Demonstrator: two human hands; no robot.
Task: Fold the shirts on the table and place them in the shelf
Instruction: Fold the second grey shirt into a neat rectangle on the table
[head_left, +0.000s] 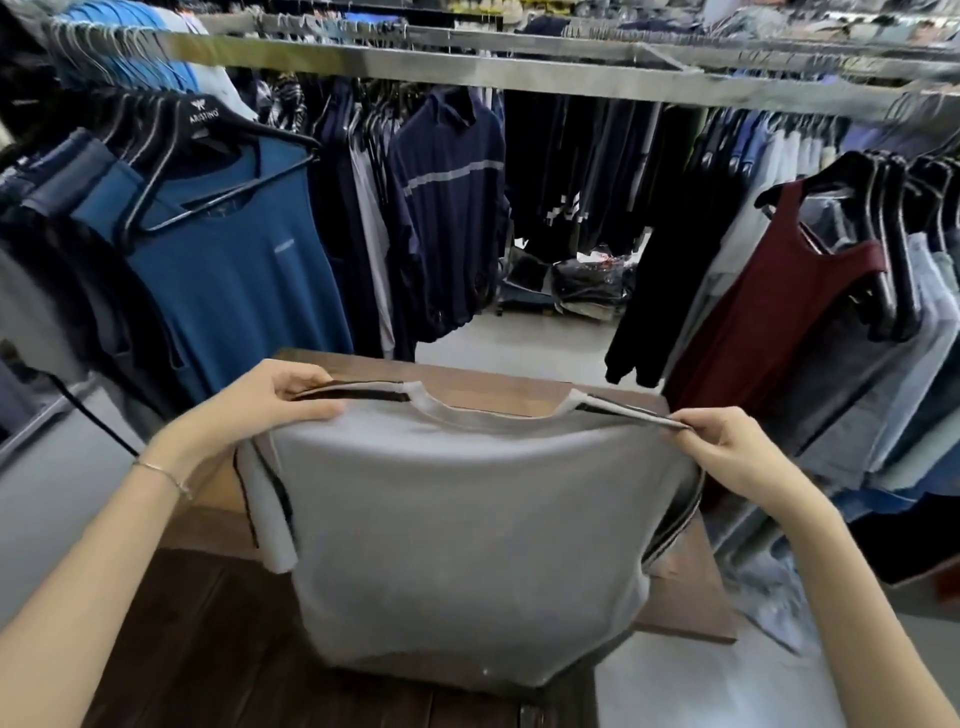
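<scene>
1. Grey shirt (457, 530) held up by both shoulders, hanging over the wooden table (691, 597), hem blurred near its front edge.
2. Left hand (270, 400) grips left shoulder seam, fingers curled round it.
3. Right hand (737, 457) pinches right shoulder seam.
4. Blue shirt (234, 260) on hanger behind table's far left corner; maroon tank top (769, 312) past far right corner.

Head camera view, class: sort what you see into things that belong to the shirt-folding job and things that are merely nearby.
Part of the job:
grey shirt
left hand
right hand
wooden table

Merely nearby:
blue shirt on a hanger
maroon tank top
metal rail
</scene>
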